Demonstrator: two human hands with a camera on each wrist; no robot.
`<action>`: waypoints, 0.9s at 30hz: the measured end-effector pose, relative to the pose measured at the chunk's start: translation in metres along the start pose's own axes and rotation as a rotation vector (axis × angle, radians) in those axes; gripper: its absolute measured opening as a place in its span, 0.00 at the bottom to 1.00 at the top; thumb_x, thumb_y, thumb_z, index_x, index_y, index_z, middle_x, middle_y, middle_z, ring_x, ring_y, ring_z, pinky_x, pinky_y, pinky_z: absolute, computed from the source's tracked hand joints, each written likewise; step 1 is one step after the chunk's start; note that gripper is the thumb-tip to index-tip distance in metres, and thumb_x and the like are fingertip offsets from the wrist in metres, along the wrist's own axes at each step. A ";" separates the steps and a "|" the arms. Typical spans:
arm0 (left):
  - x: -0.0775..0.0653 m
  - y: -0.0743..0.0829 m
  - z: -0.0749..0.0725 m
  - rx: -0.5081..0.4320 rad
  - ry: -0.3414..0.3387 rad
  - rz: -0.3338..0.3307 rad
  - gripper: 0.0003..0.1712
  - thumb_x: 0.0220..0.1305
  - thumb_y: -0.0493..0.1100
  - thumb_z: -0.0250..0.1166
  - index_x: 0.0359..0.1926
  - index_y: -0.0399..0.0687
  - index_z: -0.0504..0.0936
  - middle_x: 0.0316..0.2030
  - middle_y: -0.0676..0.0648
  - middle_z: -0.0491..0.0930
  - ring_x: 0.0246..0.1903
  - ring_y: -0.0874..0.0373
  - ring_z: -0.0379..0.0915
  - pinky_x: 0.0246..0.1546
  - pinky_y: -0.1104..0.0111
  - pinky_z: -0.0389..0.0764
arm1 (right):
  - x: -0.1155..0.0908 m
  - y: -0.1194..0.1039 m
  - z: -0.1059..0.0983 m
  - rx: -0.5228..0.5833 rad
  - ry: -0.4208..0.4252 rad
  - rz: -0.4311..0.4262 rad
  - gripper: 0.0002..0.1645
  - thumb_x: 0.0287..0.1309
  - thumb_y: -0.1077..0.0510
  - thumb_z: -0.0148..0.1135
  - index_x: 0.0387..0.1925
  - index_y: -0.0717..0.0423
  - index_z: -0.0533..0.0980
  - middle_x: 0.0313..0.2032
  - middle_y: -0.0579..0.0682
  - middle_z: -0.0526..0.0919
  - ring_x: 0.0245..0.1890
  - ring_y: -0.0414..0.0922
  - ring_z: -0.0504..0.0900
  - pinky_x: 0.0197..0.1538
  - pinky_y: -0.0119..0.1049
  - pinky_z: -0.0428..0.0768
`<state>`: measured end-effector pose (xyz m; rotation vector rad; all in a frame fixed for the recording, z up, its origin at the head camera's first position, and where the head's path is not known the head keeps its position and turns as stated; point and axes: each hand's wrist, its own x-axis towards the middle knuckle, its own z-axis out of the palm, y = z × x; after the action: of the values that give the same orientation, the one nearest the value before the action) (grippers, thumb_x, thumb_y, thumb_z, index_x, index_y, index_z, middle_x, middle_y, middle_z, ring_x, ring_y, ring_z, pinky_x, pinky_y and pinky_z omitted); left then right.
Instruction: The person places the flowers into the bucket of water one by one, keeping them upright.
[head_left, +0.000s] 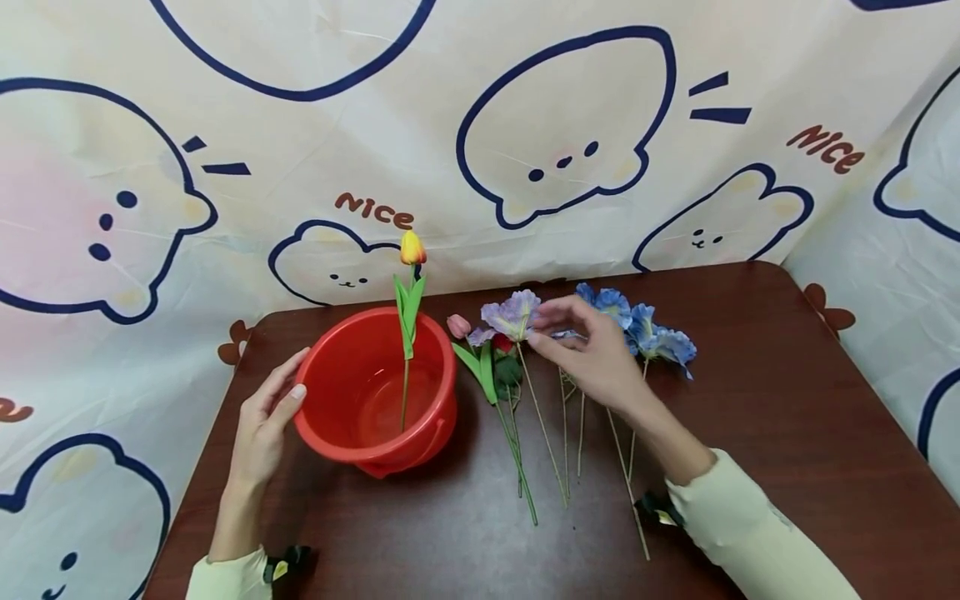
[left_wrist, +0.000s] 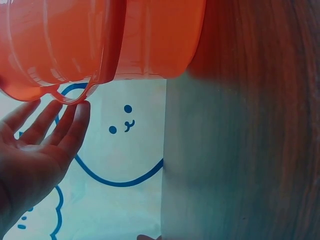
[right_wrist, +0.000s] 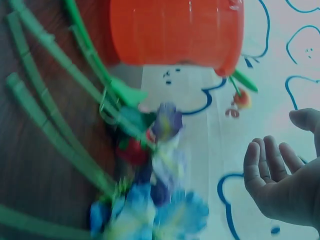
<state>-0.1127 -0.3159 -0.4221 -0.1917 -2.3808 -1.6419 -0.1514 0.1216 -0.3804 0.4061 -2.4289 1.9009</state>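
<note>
My left hand (head_left: 258,429) holds the red bucket (head_left: 322,400) at its left rim, thumb over the edge and fingers on the outside. In the left wrist view its fingertips meet the lug under the rim of the bucket (left_wrist: 60,40). A yellow-orange artificial tulip (head_left: 412,248) stands in the bucket, its head above the rim. My right hand (head_left: 600,358) hovers over the flower heads beside a pale purple flower (head_left: 512,315). The right wrist view shows that hand (right_wrist: 280,185) with fingers loosely bent, thumb apart and nothing held.
Right of the bucket lie blue flowers (head_left: 663,343), a pink tulip (head_left: 458,326) and a partly hidden red flower (head_left: 502,342), stems toward the front of the brown table (head_left: 787,417). A printed cloth (head_left: 337,150) hangs behind and at the sides.
</note>
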 end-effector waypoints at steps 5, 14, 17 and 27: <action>0.000 0.001 0.000 -0.002 0.007 -0.009 0.28 0.80 0.35 0.56 0.77 0.42 0.73 0.61 0.65 0.83 0.52 0.71 0.85 0.48 0.81 0.85 | -0.020 0.011 -0.033 -0.012 0.039 0.041 0.22 0.73 0.56 0.69 0.63 0.59 0.77 0.57 0.62 0.85 0.55 0.40 0.85 0.52 0.25 0.86; 0.002 0.002 0.001 -0.021 0.011 -0.001 0.28 0.80 0.34 0.55 0.76 0.41 0.73 0.62 0.63 0.83 0.53 0.70 0.85 0.49 0.81 0.85 | -0.052 0.040 -0.075 -0.094 0.138 0.068 0.18 0.74 0.56 0.68 0.60 0.58 0.80 0.48 0.38 0.88 0.50 0.32 0.86 0.51 0.21 0.84; 0.002 0.002 0.001 -0.014 0.009 0.001 0.28 0.79 0.34 0.55 0.77 0.41 0.73 0.62 0.64 0.83 0.52 0.71 0.85 0.48 0.81 0.85 | -0.062 0.051 -0.085 -0.086 0.149 0.099 0.18 0.74 0.57 0.68 0.60 0.59 0.80 0.47 0.35 0.89 0.48 0.31 0.87 0.49 0.23 0.87; 0.001 0.001 0.003 -0.008 0.012 -0.004 0.28 0.79 0.34 0.55 0.76 0.42 0.74 0.62 0.64 0.83 0.53 0.70 0.85 0.48 0.81 0.85 | -0.090 0.082 -0.101 0.016 0.138 0.251 0.30 0.74 0.56 0.68 0.68 0.68 0.74 0.49 0.39 0.90 0.47 0.31 0.90 0.47 0.29 0.90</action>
<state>-0.1137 -0.3129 -0.4218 -0.1785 -2.3679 -1.6499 -0.0965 0.2534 -0.4495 -0.0335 -2.4732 1.9648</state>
